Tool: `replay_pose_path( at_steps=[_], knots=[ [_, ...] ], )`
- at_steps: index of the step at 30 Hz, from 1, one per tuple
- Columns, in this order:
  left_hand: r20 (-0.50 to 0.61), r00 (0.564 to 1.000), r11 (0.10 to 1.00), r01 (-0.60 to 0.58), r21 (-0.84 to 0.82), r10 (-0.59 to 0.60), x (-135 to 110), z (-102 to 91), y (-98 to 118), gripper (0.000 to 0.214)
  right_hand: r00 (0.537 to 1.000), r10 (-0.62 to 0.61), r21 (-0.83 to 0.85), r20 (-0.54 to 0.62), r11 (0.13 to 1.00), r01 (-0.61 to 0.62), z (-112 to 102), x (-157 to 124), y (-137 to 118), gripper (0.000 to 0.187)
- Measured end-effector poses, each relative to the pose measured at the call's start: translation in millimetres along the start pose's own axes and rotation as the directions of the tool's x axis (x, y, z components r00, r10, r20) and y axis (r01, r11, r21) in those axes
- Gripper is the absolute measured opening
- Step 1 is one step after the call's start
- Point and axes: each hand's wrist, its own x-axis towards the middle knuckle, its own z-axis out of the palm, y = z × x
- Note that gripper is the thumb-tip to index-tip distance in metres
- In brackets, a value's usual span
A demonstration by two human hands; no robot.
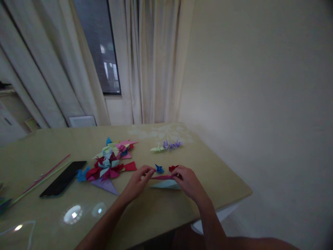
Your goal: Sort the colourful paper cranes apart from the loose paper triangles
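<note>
I hold a magenta folded paper (161,177) between my two hands, above the near edge of the worktop (221,177), right of the middle of the scene. My left hand (138,178) has its fingers drawn together at the left end, and my right hand (187,179) pinches the right end, so the gap between the fingers on each side is narrow, filled only by the paper.

From here the paper looks like a long, thin strip, seen almost edge-on and lying nearly level. Its colour is a deep, even pink. It is slim across the middle, and both ends run in under my fingers, so I cannot tell its full outline or how many folds it has.

Just on the near side of it lies a pale blue folded paper (166,184), broader and tapering to a point at the left. On the far side sit a small bright blue folded piece (159,169) with pointed tips and, by my right fingers, a red folded piece (172,168), partly covered. To the left spreads a heap of folded papers (106,163) in red, magenta, pale green and blue, with a lavender triangle (106,185) at its near side.
</note>
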Motion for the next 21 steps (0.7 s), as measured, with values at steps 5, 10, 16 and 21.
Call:
replay_pose_path(
  at_steps=[5, 10, 16, 21],
  knots=[
    [-0.229, 0.971, 0.705, 0.212, 0.677, -0.072, 6.7, -48.2, -40.4, 0.024, 0.986, 0.109, -0.028, 0.126, 0.994, -0.107, 12.8, 7.6, 23.9, 0.019],
    [-0.179, 0.981, 0.504, 0.194, 0.842, -0.08, 4.9, -49.1, -53.4, 0.027, 0.997, 0.069, -0.045, -0.031, 0.996, -0.071, 27.2, 17.4, 20.7, 0.018],
    [-0.466, 0.88, 0.767, 0.238, 0.595, 0.089, 13.0, -43.8, -21.6, 0.029, 0.989, -0.026, 0.16, -0.145, 0.986, 0.049, 41.9, 17.1, -16.3, 0.01],
    [-0.366, 0.93, 0.996, 0.038, 0.086, -0.004, 0.2, -17.9, 13.4, 0.038, 0.979, 0.006, 0.403, -0.206, 0.912, 0.079, 50.0, 22.7, -48.0, 0.054]
  ],
)
